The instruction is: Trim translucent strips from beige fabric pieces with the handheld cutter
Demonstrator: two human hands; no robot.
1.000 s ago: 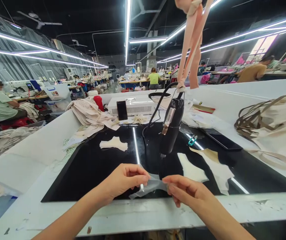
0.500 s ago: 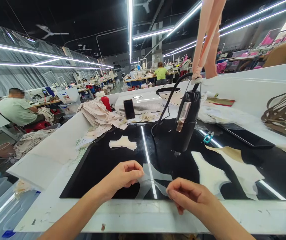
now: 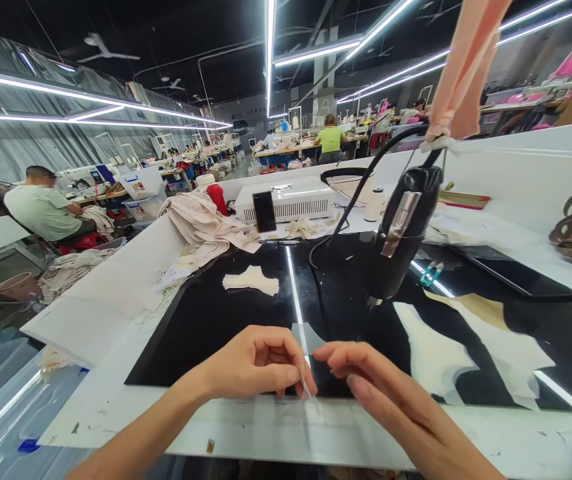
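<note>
My left hand (image 3: 261, 365) is closed, pinching a thin translucent sheet (image 3: 307, 387) that hangs edge-on from its fingertips near the front edge of the black mat (image 3: 206, 333). Just to the right, my right hand (image 3: 386, 390) holds nothing, its thumb and fingers apart and pointing toward the sheet. Behind the fingertips, another translucent piece (image 3: 311, 338) lies on the mat, partly hidden by my hands. Cream cut pieces rest there too: a small one (image 3: 251, 280) at the left, a larger one (image 3: 429, 347) right of my right hand, and a layered one (image 3: 503, 340) beyond it.
A black handheld tool (image 3: 406, 227) hangs by a peach cloth strip (image 3: 466, 80) over the mat, trailing a cable. Teal thread snips (image 3: 431, 274) lie right of it. Behind stand a phone (image 3: 265, 212), a white vented box (image 3: 296, 201) and piled fabric (image 3: 206, 227).
My left hand has lifted a translucent sheet off the mat and tilted it edge-on. My right hand has let go of it and opened. The view has shifted slightly.
</note>
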